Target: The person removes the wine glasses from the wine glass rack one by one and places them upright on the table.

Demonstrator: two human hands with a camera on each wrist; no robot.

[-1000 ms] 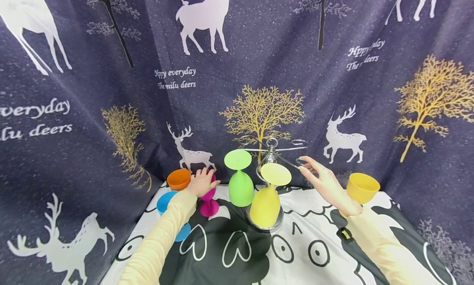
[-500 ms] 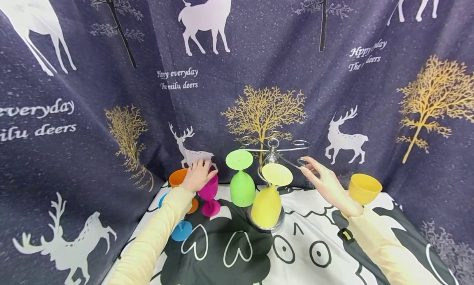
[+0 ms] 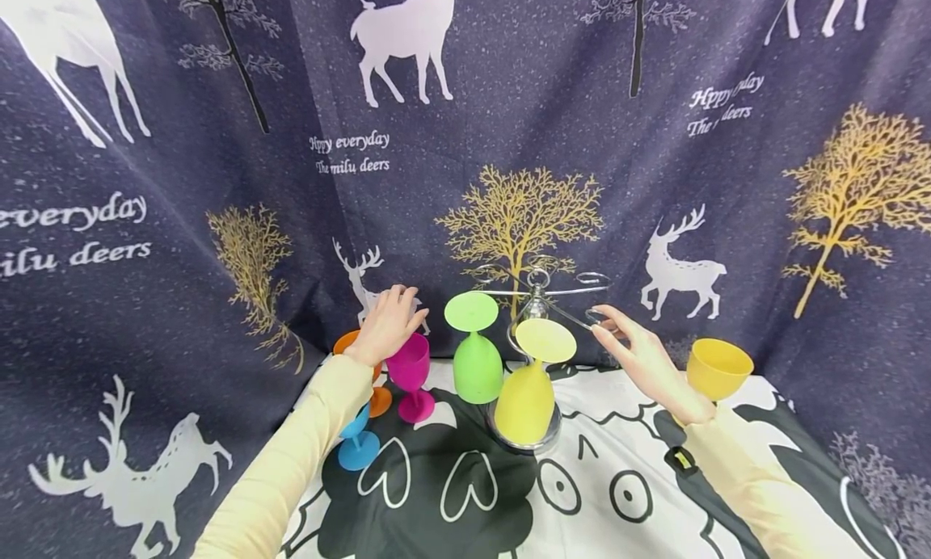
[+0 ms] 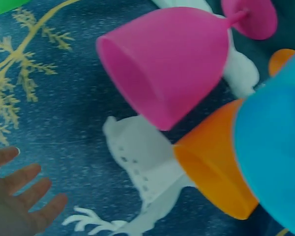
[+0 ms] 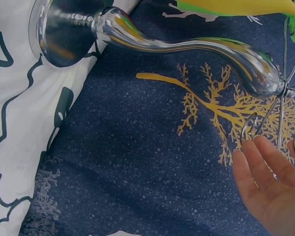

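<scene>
My left hand (image 3: 389, 325), fingers relaxed and spread, hovers above and behind the upright magenta goblet (image 3: 410, 363). Nothing is in it; in the left wrist view its fingertips are apart from the magenta cup (image 4: 172, 59). Beside it stand an orange goblet (image 3: 381, 401) and a blue goblet (image 3: 359, 450), both partly hidden by my left arm. My right hand (image 3: 643, 361) pinches the looped end of one arm of a chrome goblet rack (image 3: 537, 307). A green goblet (image 3: 476, 369) and a yellow goblet (image 3: 525, 405) hang upside down from the rack by their feet.
Another yellow goblet (image 3: 718, 369) stands upright at the right, its lower part behind my right forearm. The rack's round base (image 3: 547, 444) rests on the patterned black-and-white cloth (image 3: 582, 510). A dark deer-print curtain (image 3: 509, 123) rises close behind everything.
My left hand has lifted up and away from the magenta goblet, uncovering its cup, which stays standing. My right hand keeps its place at the rack arm.
</scene>
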